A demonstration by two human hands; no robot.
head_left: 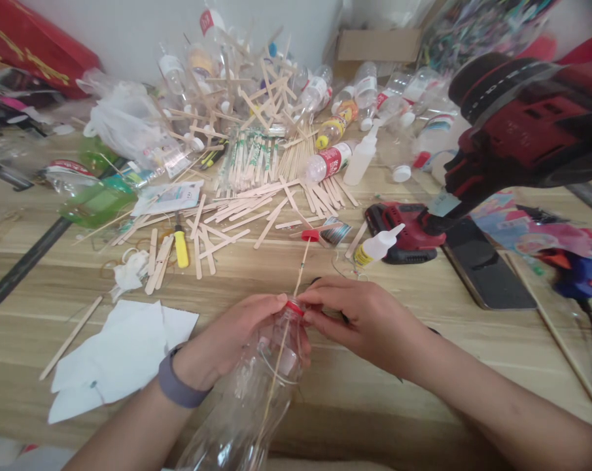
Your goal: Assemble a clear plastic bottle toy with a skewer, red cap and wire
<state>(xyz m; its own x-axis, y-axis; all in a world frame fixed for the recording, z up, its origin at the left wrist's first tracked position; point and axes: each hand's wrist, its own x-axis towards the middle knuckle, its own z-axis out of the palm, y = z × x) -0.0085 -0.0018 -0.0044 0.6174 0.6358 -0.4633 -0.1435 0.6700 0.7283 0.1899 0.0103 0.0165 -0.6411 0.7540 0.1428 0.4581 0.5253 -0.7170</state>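
Head view: both hands meet at the neck of a clear plastic bottle (pixel 256 399) lying near the middle of the wooden table (pixel 423 405), its base toward the viewer and its mouth pointing away; the left hand (pixel 237 337) wraps the shoulder of the bottle, fingers closed around it; the right hand (pixel 364 320) pinches the red cap (pixel 294 306) between thumb and fingertips. A thin wooden skewer (pixel 301 268) passes through the cap along the bottle's long axis, running on inside the clear body and out toward the far side, where a small red piece (pixel 309 235) sits at its tip. The bottle otherwise looks empty; both hands are equally close to the cap.
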